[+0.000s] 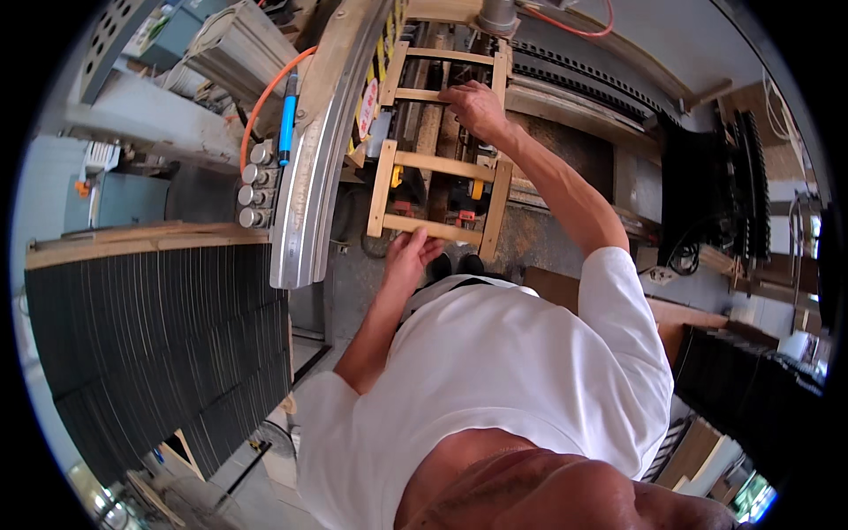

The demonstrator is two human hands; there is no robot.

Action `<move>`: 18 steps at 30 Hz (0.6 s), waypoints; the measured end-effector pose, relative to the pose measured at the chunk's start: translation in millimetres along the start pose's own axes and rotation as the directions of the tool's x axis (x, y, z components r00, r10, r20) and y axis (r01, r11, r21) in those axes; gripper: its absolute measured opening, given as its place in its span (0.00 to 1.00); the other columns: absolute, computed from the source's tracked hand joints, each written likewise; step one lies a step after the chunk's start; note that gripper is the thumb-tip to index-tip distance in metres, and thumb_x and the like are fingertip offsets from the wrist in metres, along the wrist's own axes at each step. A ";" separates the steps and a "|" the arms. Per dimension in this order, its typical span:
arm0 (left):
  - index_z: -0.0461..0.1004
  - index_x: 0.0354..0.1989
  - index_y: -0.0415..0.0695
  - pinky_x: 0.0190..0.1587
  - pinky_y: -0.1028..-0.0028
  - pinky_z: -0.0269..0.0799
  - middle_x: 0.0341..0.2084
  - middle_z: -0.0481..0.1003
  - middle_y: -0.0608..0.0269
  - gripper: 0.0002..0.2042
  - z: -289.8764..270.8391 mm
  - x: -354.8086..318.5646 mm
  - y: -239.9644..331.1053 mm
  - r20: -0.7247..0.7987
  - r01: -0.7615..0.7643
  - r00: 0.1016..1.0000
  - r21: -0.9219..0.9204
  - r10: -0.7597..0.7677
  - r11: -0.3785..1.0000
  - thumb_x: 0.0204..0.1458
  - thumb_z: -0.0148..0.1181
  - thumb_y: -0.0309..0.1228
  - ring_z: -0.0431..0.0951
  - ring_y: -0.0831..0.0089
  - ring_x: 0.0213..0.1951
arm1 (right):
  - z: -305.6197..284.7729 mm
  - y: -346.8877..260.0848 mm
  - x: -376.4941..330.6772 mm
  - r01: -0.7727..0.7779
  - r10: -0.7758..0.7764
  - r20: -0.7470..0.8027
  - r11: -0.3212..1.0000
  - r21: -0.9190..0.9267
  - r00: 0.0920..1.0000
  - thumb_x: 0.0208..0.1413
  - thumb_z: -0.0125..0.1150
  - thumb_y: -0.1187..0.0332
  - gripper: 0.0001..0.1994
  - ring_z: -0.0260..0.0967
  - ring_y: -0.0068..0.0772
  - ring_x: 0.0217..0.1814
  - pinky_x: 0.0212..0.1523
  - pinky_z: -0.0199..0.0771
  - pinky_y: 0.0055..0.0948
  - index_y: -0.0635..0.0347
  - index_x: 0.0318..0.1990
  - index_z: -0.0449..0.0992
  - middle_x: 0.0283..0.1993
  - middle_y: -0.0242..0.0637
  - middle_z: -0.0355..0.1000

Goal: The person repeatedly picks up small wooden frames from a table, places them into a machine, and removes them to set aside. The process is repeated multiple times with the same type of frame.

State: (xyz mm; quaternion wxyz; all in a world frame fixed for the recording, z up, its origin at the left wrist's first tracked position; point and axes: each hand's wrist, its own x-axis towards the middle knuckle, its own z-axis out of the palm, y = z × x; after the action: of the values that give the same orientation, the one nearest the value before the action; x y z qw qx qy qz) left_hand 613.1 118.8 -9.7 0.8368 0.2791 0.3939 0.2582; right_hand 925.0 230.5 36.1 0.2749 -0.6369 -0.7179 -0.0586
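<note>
Two small wooden frames lie one behind the other on a machine bed. My left hand (412, 261) is closed on the near rail of the near wooden frame (446, 162), its fingertips at the lower edge. Farther off, my right hand (478, 109) reaches across and pinches the inner rail of the far wooden frame (450, 57). That hand covers part of the rail. Between the rails of the near frame, yellow and red machine parts (466, 215) show through.
A long metal beam (305, 190) runs along the left, with a blue pen-like tool (287, 124) and round silver knobs (254, 196) on it. A large stack of black slats (150, 344) stands at lower left. Black rails (579, 79) and black hanging material (693, 185) are at right.
</note>
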 end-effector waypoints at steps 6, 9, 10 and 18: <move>0.71 0.45 0.39 0.41 0.71 0.79 0.38 0.78 0.58 0.10 -12.2 -49.5 -21.7 -0.145 -0.109 0.985 -0.097 0.095 0.989 0.62 0.53 0.33 0.81 0.69 0.38 | 24.3 51.5 27.9 0.009 -0.009 0.004 1.000 -0.006 1.000 0.47 0.58 0.74 0.14 0.73 0.44 0.45 0.49 0.70 0.39 0.54 0.43 0.80 0.41 0.38 0.78; 0.72 0.43 0.39 0.41 0.71 0.80 0.36 0.79 0.57 0.10 -8.9 -69.0 -33.8 -0.226 -0.140 0.968 -0.135 0.107 0.981 0.62 0.53 0.33 0.81 0.69 0.38 | 29.0 76.8 42.3 0.003 -0.002 0.009 0.997 -0.077 1.000 0.48 0.58 0.71 0.14 0.74 0.41 0.43 0.50 0.69 0.37 0.49 0.44 0.80 0.38 0.38 0.79; 0.72 0.43 0.39 0.41 0.71 0.80 0.36 0.79 0.57 0.10 -9.4 -75.6 -38.7 -0.251 -0.157 0.961 -0.139 0.119 0.978 0.62 0.54 0.33 0.81 0.69 0.38 | 28.8 80.6 47.2 0.032 -0.034 -0.026 0.997 -0.071 0.999 0.49 0.57 0.70 0.15 0.74 0.41 0.43 0.50 0.69 0.38 0.47 0.44 0.80 0.37 0.39 0.79; 0.74 0.41 0.43 0.41 0.70 0.79 0.35 0.79 0.61 0.09 -31.1 -98.5 -70.3 -0.426 -0.257 0.892 -0.199 0.153 0.946 0.58 0.60 0.34 0.81 0.69 0.37 | 31.7 91.9 46.2 0.052 -0.052 0.001 0.989 -0.137 0.999 0.52 0.57 0.66 0.14 0.72 0.37 0.47 0.48 0.64 0.38 0.40 0.45 0.80 0.40 0.32 0.79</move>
State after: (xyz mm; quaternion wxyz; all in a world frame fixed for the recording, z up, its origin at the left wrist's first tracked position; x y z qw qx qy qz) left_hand 548.3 12.8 -22.7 0.7333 0.1521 0.4908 0.4453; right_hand 1000.1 301.8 6.6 0.2300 -0.6353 -0.7281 -0.1156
